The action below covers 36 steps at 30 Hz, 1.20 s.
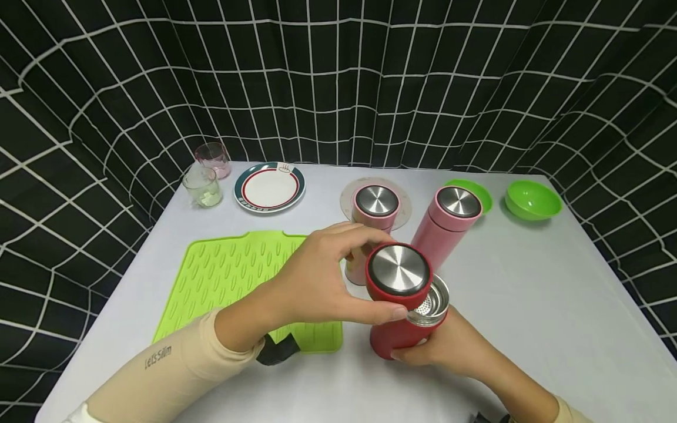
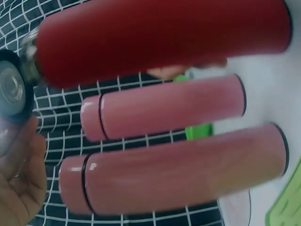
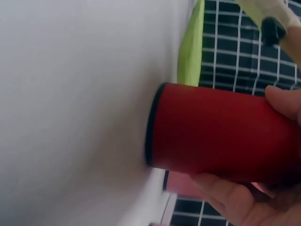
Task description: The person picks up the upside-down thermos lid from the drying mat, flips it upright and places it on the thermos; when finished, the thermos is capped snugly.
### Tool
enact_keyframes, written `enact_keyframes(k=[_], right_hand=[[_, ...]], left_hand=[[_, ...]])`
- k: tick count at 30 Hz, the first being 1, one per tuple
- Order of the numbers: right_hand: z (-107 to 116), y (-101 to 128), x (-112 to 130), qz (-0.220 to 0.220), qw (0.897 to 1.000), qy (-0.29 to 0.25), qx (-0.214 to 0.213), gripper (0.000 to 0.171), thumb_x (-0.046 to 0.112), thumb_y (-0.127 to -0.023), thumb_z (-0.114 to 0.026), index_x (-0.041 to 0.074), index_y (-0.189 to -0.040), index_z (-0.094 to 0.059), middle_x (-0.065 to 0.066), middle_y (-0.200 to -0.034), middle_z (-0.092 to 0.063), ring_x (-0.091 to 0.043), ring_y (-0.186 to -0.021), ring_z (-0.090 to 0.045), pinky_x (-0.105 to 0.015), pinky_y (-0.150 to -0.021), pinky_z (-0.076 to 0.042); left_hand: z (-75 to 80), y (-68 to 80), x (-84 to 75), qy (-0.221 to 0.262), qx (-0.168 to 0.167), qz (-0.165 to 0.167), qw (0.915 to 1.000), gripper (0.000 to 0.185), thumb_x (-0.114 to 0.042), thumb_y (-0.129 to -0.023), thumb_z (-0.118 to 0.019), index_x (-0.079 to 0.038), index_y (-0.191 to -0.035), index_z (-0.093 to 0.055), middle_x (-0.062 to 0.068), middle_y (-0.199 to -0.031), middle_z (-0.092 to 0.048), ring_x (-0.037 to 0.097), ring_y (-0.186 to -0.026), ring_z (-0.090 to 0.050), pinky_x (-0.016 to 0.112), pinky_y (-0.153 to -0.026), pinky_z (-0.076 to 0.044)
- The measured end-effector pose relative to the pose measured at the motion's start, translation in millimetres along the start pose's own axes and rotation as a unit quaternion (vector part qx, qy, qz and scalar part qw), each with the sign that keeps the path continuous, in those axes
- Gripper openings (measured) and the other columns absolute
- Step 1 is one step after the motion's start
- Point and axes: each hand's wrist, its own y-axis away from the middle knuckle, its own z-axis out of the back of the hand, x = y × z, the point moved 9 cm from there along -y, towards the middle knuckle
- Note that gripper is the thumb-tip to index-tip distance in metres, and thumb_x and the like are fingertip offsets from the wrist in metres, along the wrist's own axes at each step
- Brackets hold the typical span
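My left hand grips a red lid with a steel top between thumb and fingers. The lid is off the red thermos bottle, tilted just over its open steel mouth, where a perforated strainer shows. Around the bottle's body curl the thumb and fingers of my right hand. In the left wrist view the lid's dark underside faces the bottle's neck. Beyond the red bottle stand two pink thermos bottles, both with their lids on.
A green drying mat lies at left. Behind it are a dark-rimmed plate and two glasses. A pale round plate sits behind one pink bottle. Two green bowls stand at the back right, before a black grid curtain.
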Motion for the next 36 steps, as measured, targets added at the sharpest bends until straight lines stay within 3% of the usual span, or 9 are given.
enact_keyframes(k=[3,8,17,25,30,34,36], right_hand=[[-10,-5,5,0.028,0.999,-0.013,0.017,0.062,0.013,-0.068,-0.09,0.025,-0.118,-0.057,0.006,-0.108,-0.065,-0.015,-0.096,-0.062,-0.031,-0.086,-0.051],[-17,-11,11,0.071,0.997,-0.013,0.027,0.051,0.004,-0.066,-0.088,0.023,-0.105,-0.061,0.006,-0.096,-0.065,-0.014,-0.085,-0.062,-0.031,-0.079,-0.051],[-15,-10,16,0.066,0.998,0.007,0.017,0.051,-0.001,-0.064,-0.086,0.025,-0.101,-0.063,0.008,-0.093,-0.065,-0.011,-0.081,-0.061,-0.029,-0.073,-0.051],[-14,-13,49,0.112,0.993,-0.037,0.027,0.054,-0.013,-0.063,-0.078,0.024,-0.099,-0.062,0.007,-0.089,-0.064,-0.013,-0.075,-0.06,-0.029,-0.066,-0.052],[-16,-12,33,0.111,0.993,-0.024,0.028,0.052,-0.009,-0.064,-0.08,0.024,-0.1,-0.063,0.007,-0.089,-0.065,-0.013,-0.075,-0.061,-0.029,-0.069,-0.052],[-17,-11,18,0.082,0.996,-0.014,0.027,0.05,-0.006,-0.065,-0.082,0.024,-0.099,-0.062,0.007,-0.086,-0.065,-0.012,-0.073,-0.06,-0.028,-0.066,-0.051],[-18,-11,17,0.082,0.996,-0.016,0.026,0.052,-0.006,-0.063,-0.083,0.024,-0.1,-0.062,0.007,-0.088,-0.065,-0.012,-0.074,-0.06,-0.028,-0.066,-0.051]], left_hand=[[-11.3,-5.5,-3.7,-0.002,0.011,-0.017,0.9998,0.06,-0.041,-0.063,-0.09,-0.021,-0.114,-0.067,-0.021,-0.1,-0.061,0.003,-0.092,-0.05,0.024,-0.074,-0.047],[-23.2,-7.9,-2.9,-0.022,0.028,-0.017,0.9992,0.06,-0.046,-0.064,-0.089,-0.023,-0.114,-0.067,-0.025,-0.099,-0.059,0.001,-0.095,-0.047,0.021,-0.073,-0.045],[-26.4,-8.3,-4.4,-0.042,0.027,-0.027,0.9984,0.059,-0.048,-0.063,-0.089,-0.023,-0.113,-0.069,-0.024,-0.098,-0.059,0.0,-0.089,-0.045,0.018,-0.07,-0.043],[-32.6,-5.8,5.1,-0.016,0.077,-0.009,0.9969,0.065,-0.038,-0.067,-0.086,-0.021,-0.126,-0.064,-0.018,-0.102,-0.058,0.0,-0.093,-0.045,0.022,-0.076,-0.046],[-39.2,-5.0,10.0,0.009,0.097,0.008,0.9952,0.08,-0.039,-0.065,-0.088,-0.02,-0.134,-0.052,-0.016,-0.112,-0.053,-0.002,-0.102,-0.045,0.022,-0.082,-0.046],[-42.7,-6.1,11.4,0.028,0.086,0.012,0.9958,0.076,-0.042,-0.064,-0.089,-0.021,-0.126,-0.052,-0.016,-0.114,-0.054,-0.003,-0.105,-0.047,0.023,-0.085,-0.046],[-43.4,-5.9,12.3,0.045,0.086,0.009,0.9952,0.07,-0.036,-0.066,-0.088,-0.02,-0.126,-0.055,-0.016,-0.114,-0.057,-0.002,-0.105,-0.048,0.024,-0.086,-0.046]])
